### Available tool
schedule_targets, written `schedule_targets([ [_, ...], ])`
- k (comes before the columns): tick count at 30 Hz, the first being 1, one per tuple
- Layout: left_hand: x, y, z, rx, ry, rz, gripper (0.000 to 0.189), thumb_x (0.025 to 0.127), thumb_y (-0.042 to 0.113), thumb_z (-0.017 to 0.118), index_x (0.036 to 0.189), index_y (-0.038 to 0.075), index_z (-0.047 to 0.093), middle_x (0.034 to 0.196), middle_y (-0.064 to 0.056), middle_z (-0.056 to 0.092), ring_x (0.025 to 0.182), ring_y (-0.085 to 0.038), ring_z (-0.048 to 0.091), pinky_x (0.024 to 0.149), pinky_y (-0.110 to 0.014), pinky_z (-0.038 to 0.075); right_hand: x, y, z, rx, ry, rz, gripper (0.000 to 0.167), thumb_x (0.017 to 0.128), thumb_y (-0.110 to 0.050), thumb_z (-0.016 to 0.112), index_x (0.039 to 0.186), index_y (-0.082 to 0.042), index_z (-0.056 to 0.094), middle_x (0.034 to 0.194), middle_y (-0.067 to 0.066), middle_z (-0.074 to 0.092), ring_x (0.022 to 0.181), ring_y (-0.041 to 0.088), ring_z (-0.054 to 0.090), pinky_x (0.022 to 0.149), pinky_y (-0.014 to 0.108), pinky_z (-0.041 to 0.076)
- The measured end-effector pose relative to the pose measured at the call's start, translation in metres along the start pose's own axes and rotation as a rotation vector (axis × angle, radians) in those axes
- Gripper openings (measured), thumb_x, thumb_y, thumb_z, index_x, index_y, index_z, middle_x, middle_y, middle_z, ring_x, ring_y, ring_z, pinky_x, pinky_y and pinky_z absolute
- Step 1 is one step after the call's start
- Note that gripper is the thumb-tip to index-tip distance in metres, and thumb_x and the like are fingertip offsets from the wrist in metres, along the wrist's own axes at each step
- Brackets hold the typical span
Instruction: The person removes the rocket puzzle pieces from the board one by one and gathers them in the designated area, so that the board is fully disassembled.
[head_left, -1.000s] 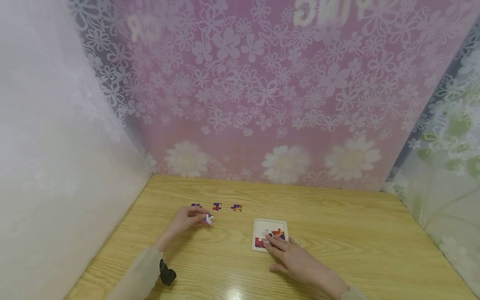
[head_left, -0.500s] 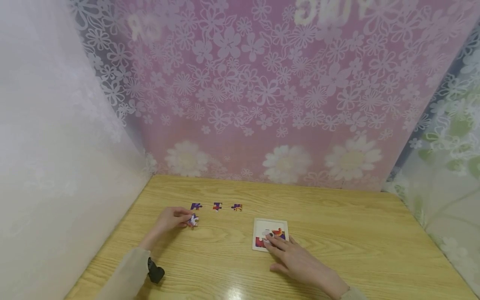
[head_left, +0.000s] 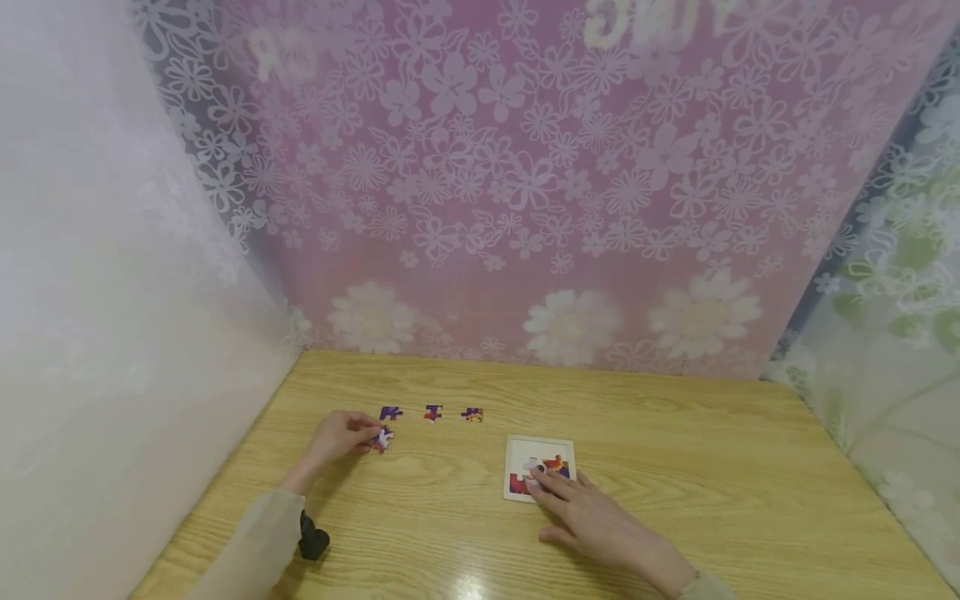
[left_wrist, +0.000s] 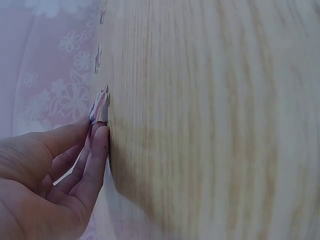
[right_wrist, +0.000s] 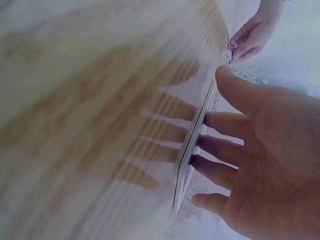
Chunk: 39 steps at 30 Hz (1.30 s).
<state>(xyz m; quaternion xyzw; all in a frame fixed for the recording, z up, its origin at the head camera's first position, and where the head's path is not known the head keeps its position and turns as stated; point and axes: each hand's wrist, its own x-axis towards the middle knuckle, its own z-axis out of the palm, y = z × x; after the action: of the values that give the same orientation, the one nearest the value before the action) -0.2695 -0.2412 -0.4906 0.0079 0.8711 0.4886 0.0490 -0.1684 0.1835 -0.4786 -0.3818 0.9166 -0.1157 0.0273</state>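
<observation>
My left hand (head_left: 339,438) pinches a white and purple jigsaw piece (head_left: 382,439) between thumb and fingers, close above the table at the left. In the left wrist view the piece (left_wrist: 99,105) is seen nearly edge-on at the fingertips. My right hand (head_left: 592,518) lies with fingers extended over the white puzzle tray (head_left: 539,441), fingertips touching the pieces in it. Red and orange pieces (head_left: 518,484) show along the tray's lower part, partly covered by the fingers. From the right wrist, the tray (right_wrist: 192,137) appears edge-on under straight fingers.
Three loose jigsaw pieces lie in a row behind the left hand: a purple one (head_left: 390,413), a purple and red one (head_left: 433,412) and a purple and yellow one (head_left: 473,414). A flowered curtain (head_left: 465,208) hangs along the table's (head_left: 675,442) back edge.
My left hand has moved left with the pinched jigsaw piece, uncovering the leftmost loose piece, and barely shifts in the last half second. My right hand stays on the tray.
</observation>
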Motion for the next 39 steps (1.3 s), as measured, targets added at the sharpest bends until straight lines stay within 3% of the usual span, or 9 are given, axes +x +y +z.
schedule_targets([
  [12,0.002,0.002,0.002,0.085,0.032,0.012,0.015,0.097,0.009,0.068,0.106,-0.002,0.074,0.089,-0.008,0.072,0.072,-0.019,0.071,0.068,-0.032,0.061,0.002,-0.001,-0.004,0.02,-0.018,0.007,0.062,0.104,-0.045,0.053,0.151,-0.005,0.046,0.161,0.014,0.037,0.14,0.04,0.044,0.108,0.068,0.035],
  [20,-0.003,0.006,0.002,0.222,0.037,0.062,0.018,0.086,0.015,0.082,0.1,0.005,0.077,0.086,-0.002,0.074,0.075,-0.015,0.069,0.072,-0.034,0.057,0.001,-0.002,-0.005,0.028,-0.021,0.01,0.063,0.104,-0.045,0.052,0.152,-0.005,0.046,0.162,0.014,0.036,0.141,0.04,0.043,0.108,0.068,0.035],
  [27,-0.001,0.007,0.002,0.257,0.054,0.055,0.017,0.084,0.012,0.084,0.098,0.006,0.077,0.087,-0.002,0.073,0.077,-0.016,0.067,0.071,-0.034,0.056,0.002,-0.001,-0.004,0.032,-0.028,0.018,0.064,0.104,-0.046,0.052,0.152,-0.005,0.046,0.162,0.013,0.035,0.143,0.04,0.041,0.109,0.067,0.034],
  [35,-0.003,0.008,0.001,0.274,0.075,0.054,0.013,0.095,0.016,0.073,0.101,0.005,0.076,0.087,-0.005,0.073,0.072,-0.017,0.066,0.063,-0.032,0.055,0.0,0.001,-0.003,0.04,-0.017,-0.01,0.064,0.104,-0.046,0.051,0.152,-0.004,0.046,0.161,0.014,0.036,0.14,0.041,0.043,0.11,0.066,0.034],
  [39,-0.004,0.014,0.0,0.317,0.118,0.094,0.02,0.099,0.02,0.068,0.108,0.004,0.076,0.094,-0.007,0.073,0.077,-0.018,0.067,0.065,-0.035,0.055,0.0,0.001,-0.003,0.04,-0.026,-0.005,0.064,0.104,-0.046,0.052,0.152,-0.005,0.045,0.162,0.014,0.035,0.141,0.041,0.043,0.11,0.066,0.034],
])
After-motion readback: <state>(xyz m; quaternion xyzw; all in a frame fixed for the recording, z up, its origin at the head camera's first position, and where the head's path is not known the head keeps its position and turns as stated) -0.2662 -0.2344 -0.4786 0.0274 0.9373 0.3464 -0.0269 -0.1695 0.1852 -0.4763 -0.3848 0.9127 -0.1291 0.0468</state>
